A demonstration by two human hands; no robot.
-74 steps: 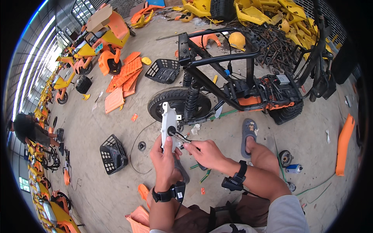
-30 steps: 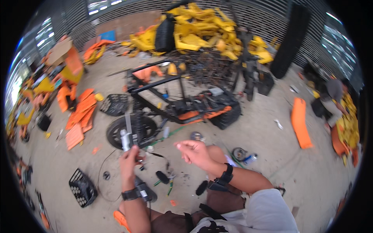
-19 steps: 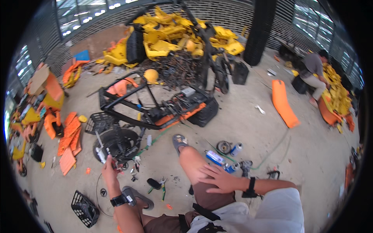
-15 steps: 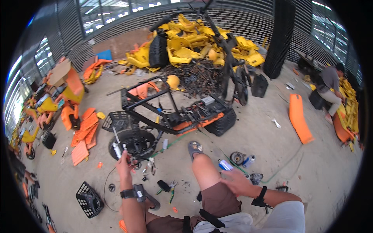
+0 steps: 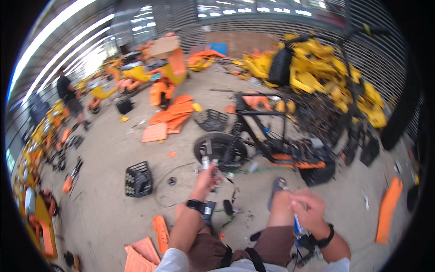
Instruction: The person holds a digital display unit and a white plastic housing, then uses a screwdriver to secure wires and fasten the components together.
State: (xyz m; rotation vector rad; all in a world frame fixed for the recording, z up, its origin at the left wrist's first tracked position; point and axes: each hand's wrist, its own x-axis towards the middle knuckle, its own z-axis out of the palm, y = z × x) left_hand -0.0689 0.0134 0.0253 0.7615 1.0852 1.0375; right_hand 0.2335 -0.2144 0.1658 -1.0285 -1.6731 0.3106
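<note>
My left hand (image 5: 206,177) is closed around a slim tool with a white handle (image 5: 205,162), held up beside the rear wheel (image 5: 213,149) of a stripped scooter frame (image 5: 258,124). Motion blur hides the tool's exact kind. Over my right knee, my right hand (image 5: 310,208) is raised with its fingers curled in; whatever they may hold cannot be made out. A blue and white object (image 5: 297,224) shows partly behind that hand. Green-handled pliers (image 5: 230,221) and a black brush-like piece (image 5: 227,206) lie on the floor between my legs.
Black baskets (image 5: 138,179) (image 5: 211,119) and orange panels (image 5: 170,118) lie to the left. Yellow body parts (image 5: 312,68) are heaped behind the frame. A curved orange panel (image 5: 389,211) lies at right. A person (image 5: 69,97) stands far left near rows of scooters (image 5: 38,167).
My view has swung left, so the scooter frame sits further right. The right hand has gone from spread fingers to curled ones. The left still holds the white-handled tool near the wheel.
</note>
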